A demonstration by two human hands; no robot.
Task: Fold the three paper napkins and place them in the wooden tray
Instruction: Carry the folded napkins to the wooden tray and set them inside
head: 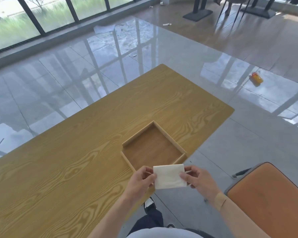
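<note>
White napkin point(169, 176) pinched btwn left hand point(141, 182) & right hand point(199, 180), above wooden tray point(126, 158) near edge.

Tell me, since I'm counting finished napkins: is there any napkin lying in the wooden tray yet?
No, the wooden tray shows only bare floor; both hands hold the one visible napkin just short of it.

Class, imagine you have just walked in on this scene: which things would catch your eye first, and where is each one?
First, the white napkin, pinched at its sides by the left hand and right hand at the table's near edge. Just beyond it sits the wooden tray, with nothing in it, on the wooden table. An orange chair stands at lower right.
</note>
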